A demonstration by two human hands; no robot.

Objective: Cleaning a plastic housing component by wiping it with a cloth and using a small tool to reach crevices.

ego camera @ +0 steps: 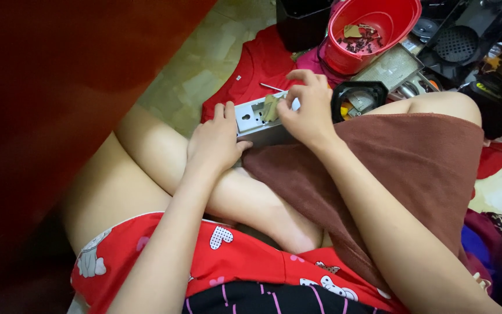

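Hands on grey metal box [257, 119]: left [216, 139] gripping its edge, right [303, 110] pinching tan scrap [271, 108]

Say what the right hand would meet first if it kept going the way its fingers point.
Probably the small tan piece on the grey metal box; the right hand has its fingertips at it already.

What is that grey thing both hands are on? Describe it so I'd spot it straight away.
Start at the red bucket at the top, then drop to the person's knees. The grey metal box lies there between the left hand and right hand. Alone among its neighbours, its pale face has cut-out holes.
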